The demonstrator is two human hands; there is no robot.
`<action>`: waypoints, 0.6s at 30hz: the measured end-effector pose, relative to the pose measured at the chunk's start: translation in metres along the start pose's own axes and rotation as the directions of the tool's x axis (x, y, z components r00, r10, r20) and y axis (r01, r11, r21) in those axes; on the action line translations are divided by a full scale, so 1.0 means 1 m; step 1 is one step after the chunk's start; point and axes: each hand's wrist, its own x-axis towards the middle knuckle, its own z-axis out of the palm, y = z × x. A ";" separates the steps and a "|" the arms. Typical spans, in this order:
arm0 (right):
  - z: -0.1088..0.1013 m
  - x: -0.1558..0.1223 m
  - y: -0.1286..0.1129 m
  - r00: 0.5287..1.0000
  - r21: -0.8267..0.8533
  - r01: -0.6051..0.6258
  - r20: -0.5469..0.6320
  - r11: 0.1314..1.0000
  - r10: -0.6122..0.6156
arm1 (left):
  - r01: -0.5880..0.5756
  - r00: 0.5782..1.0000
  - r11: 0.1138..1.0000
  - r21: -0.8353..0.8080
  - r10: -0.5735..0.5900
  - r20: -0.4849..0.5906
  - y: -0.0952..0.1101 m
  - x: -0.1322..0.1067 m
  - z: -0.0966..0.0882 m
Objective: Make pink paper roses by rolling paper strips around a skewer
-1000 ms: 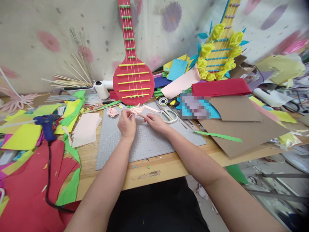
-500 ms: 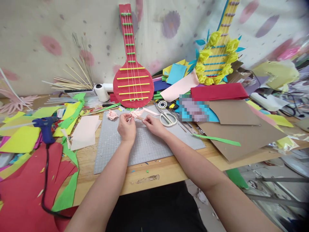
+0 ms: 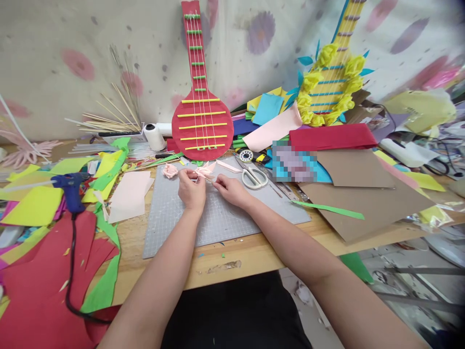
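Observation:
Over the grey cutting mat (image 3: 174,228), my left hand (image 3: 192,189) pinches a pale pink crepe paper flower (image 3: 205,170) with pointed, folded petals. My right hand (image 3: 230,190) is closed at the flower's lower right side, its fingertips on a thin pale stick (image 3: 209,181) that runs toward the flower. Where the stick ends is hidden by the fingers. A second pink paper flower (image 3: 169,170) rests on the mat left of my left hand. Behind my right hand lies a pink paper strip (image 3: 228,166), and scissors (image 3: 254,178) with white handles lie just to its right.
A red paper lute (image 3: 202,127) stands upright behind the mat. Further right is a yellow one (image 3: 329,92) trimmed with flowers. A blue glue gun (image 3: 72,190) with its cord lies left, among paper scraps. Brown cardboard (image 3: 348,218) covers the right side.
Both hands stay at the pink flower with only slight finger movement. The whole view has shifted a little.

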 end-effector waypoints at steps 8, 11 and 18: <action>0.001 0.001 0.004 1.000 -0.078 -0.021 0.012 0.997 0.022 | -0.075 0.997 0.997 -0.010 0.075 0.003 0.000 0.000 0.000; 0.000 0.002 0.006 0.999 -0.050 -0.047 -0.010 0.998 0.047 | -0.119 0.992 0.989 -0.083 0.121 0.023 -0.003 0.000 0.003; 0.001 0.004 0.011 0.998 0.047 -0.054 -0.041 0.997 0.056 | -0.112 0.993 0.979 -0.170 0.114 0.000 -0.005 0.003 0.004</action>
